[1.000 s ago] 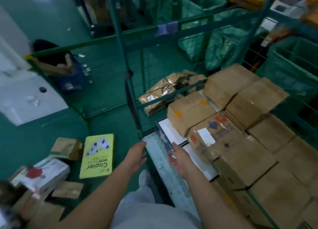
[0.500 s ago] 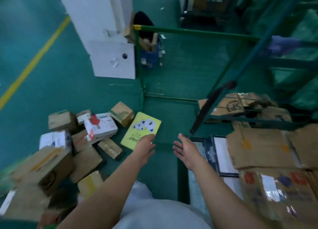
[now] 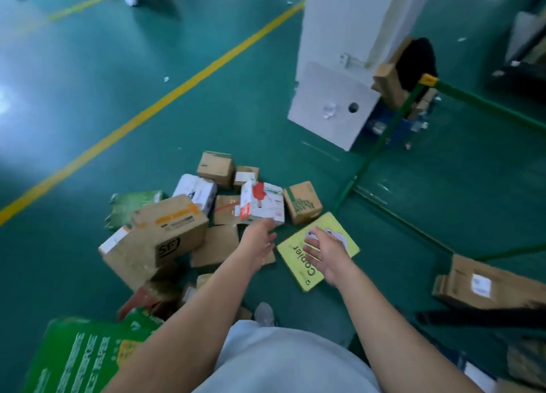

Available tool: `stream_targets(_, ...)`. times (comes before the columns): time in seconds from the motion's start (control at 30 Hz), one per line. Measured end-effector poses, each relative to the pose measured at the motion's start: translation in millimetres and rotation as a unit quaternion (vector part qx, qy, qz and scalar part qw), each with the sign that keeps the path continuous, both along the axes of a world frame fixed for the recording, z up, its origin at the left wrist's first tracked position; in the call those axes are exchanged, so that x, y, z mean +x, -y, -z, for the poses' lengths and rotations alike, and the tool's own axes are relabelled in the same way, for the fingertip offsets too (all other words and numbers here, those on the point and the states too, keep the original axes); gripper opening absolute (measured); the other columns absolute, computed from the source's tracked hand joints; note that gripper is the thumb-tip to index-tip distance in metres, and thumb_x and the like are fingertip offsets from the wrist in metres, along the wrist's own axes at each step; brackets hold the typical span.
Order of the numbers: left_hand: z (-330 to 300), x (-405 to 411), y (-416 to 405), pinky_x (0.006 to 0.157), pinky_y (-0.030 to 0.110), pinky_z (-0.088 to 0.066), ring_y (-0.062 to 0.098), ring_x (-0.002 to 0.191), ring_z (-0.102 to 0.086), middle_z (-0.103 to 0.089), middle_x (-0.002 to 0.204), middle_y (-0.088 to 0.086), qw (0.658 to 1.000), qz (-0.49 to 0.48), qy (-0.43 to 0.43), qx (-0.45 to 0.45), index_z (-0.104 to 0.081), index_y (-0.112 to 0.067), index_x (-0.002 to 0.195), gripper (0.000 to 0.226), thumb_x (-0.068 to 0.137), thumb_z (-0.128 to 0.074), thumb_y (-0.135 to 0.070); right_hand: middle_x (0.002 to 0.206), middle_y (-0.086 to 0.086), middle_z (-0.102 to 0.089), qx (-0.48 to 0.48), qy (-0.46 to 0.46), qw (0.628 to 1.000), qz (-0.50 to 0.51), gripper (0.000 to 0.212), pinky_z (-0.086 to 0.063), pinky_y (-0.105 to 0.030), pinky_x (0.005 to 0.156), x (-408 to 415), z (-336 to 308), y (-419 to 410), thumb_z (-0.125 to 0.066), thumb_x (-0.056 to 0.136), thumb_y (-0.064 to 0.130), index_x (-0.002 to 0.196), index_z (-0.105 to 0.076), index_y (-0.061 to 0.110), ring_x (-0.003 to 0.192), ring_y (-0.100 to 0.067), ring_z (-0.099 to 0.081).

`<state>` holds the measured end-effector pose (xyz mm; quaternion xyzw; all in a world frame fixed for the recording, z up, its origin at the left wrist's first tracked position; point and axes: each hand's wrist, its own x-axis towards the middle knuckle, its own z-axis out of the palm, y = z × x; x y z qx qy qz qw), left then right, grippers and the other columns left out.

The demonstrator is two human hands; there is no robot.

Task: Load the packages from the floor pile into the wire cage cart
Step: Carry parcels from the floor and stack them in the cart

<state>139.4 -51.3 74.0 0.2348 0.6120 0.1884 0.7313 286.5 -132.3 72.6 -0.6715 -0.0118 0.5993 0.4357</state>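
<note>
Both hands reach out with loose, empty grip: the left hand (image 3: 260,239) over the floor pile (image 3: 189,230) of boxes, the right hand (image 3: 328,252) above the yellow copier-paper pack (image 3: 298,262). The wire cage cart (image 3: 381,138) stands right, holding a cardboard box (image 3: 484,286).

One head-worn view — looking steeply down, close over the floor pile (image 3: 206,215).

A yellow package (image 3: 317,250) with black lettering lies on the teal floor (image 3: 206,111), crossed by a yellow line (image 3: 165,97). Brown boxes (image 3: 165,239), a white-and-red carton (image 3: 263,203), green cart bars (image 3: 381,138).
</note>
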Motion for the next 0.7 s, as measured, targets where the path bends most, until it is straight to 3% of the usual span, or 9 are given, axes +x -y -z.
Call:
stream_targets(0.07, 5.8, -19.4, -8.9, 0.092, 0.035, -0.054, 0.021, 0.116, -0.063, -0.066, 0.120, 0.002, 0.999, -0.051, -0.011, -0.009, -0.060, -0.014, 0.125, 0.026, 0.103, -0.056, -0.027, 0.118, -0.006, -0.066, 0.000, 0.003, 0.999, -0.035, 0.034, -0.055, -0.034, 0.082, -10.2, 0.8, -20.8, -0.057, 0.104, 0.038, 0.131, -0.056, 0.017, 0.103, -0.022, -0.065)
stream_targets(0.13, 13.8, -45.3, -14.5, 0.069, 0.027, -0.052, 0.015, 0.091, -0.065, -0.066, 0.098, -0.002, 0.993, -0.109, -0.017, -0.030, -0.060, -0.014, 0.116, 0.021, 0.102, -0.056, -0.029, 0.116, -0.006, -0.066, -0.002, 0.004, 0.996, -0.086, 0.031, -0.055, -0.036, 0.089, -26.7, 2.7, -47.6, -0.056, 0.105, 0.037, 0.129, -0.058, 0.018, 0.103, -0.023, -0.065)
stream_targets(0.17, 15.9, -55.2, -13.8, 0.067, 0.025, -0.050, 0.013, 0.082, -0.063, -0.063, 0.091, -0.002, 0.990, -0.133, -0.018, -0.043, -0.060, -0.014, 0.115, 0.020, 0.102, -0.055, -0.028, 0.116, -0.006, -0.066, -0.006, 0.005, 0.994, -0.109, 0.030, -0.055, -0.038, 0.093, -34.5, 4.3, -56.9, -0.056, 0.105, 0.037, 0.128, -0.058, 0.018, 0.103, -0.023, -0.064)
stream_targets(0.23, 20.7, -71.1, -9.5, 0.083, 0.029, -0.052, 0.016, 0.098, -0.066, -0.067, 0.106, 0.001, 0.981, -0.180, -0.030, -0.064, -0.061, -0.012, 0.122, 0.026, 0.103, -0.055, -0.029, 0.116, -0.007, -0.066, -0.015, 0.004, 0.988, -0.155, 0.026, -0.053, -0.041, 0.101, -50.0, 7.6, -72.2, -0.055, 0.105, 0.037, 0.124, -0.059, 0.020, 0.103, -0.022, -0.064)
stream_targets(0.3, 24.0, -82.4, -5.9, 0.098, 0.035, -0.050, 0.019, 0.115, -0.063, -0.065, 0.121, 0.002, 0.970, -0.229, -0.048, -0.072, -0.061, -0.013, 0.130, 0.031, 0.103, -0.057, -0.028, 0.114, -0.007, -0.065, -0.022, 0.001, 0.980, -0.196, 0.021, -0.052, -0.040, 0.099, -63.1, 8.7, -84.6, -0.055, 0.106, 0.037, 0.118, -0.060, 0.021, 0.103, -0.022, -0.063)
stream_targets(0.43, 21.4, -103.7, -6.6, 0.112, 0.043, -0.044, 0.022, 0.121, -0.060, -0.062, 0.123, 0.001, 0.941, -0.326, -0.054, -0.076, -0.056, -0.012, 0.138, 0.035, 0.105, -0.055, -0.025, 0.116, -0.008, -0.066, -0.037, -0.003, 0.960, -0.277, 0.024, -0.054, -0.040, 0.097, -79.2, 14.1, -112.5, -0.055, 0.104, 0.042, 0.113, -0.060, 0.021, 0.109, -0.024, -0.064)
stream_targets(0.5, 19.6, -112.7, -5.8, 0.115, 0.044, -0.043, 0.024, 0.127, -0.058, -0.060, 0.129, 0.001, 0.927, -0.366, -0.050, -0.070, -0.055, -0.012, 0.138, 0.034, 0.106, -0.053, -0.025, 0.115, -0.008, -0.067, -0.048, -0.009, 0.951, -0.305, 0.027, -0.053, -0.042, 0.102, -79.4, 16.5, -125.1, -0.056, 0.103, 0.045, 0.108, -0.062, 0.020, 0.112, -0.025, -0.064)
stream_targets(0.6, 19.0, -118.6, -6.2, 0.112, 0.043, -0.045, 0.022, 0.118, -0.061, -0.064, 0.128, 0.005, 0.901, -0.424, -0.062, -0.061, -0.059, -0.013, 0.132, 0.029, 0.106, -0.054, -0.026, 0.118, -0.008, -0.068, -0.037, -0.036, 0.945, -0.322, 0.037, -0.055, -0.036, 0.094, -77.6, 15.9, -146.7, -0.056, 0.103, 0.045, 0.128, -0.060, 0.017, 0.111, -0.022, -0.065)
stream_targets(0.7, 23.2, -109.6, -7.3, 0.111, 0.043, -0.046, 0.022, 0.117, -0.062, -0.064, 0.126, 0.005, 0.887, -0.454, -0.061, -0.061, -0.059, -0.011, 0.133, 0.031, 0.105, -0.055, -0.025, 0.123, -0.009, -0.067, -0.040, -0.055, 0.940, -0.335, 0.044, -0.053, -0.039, 0.100, -74.8, 20.7, -159.8, -0.057, 0.103, 0.043, 0.138, -0.055, 0.015, 0.114, -0.024, -0.065)
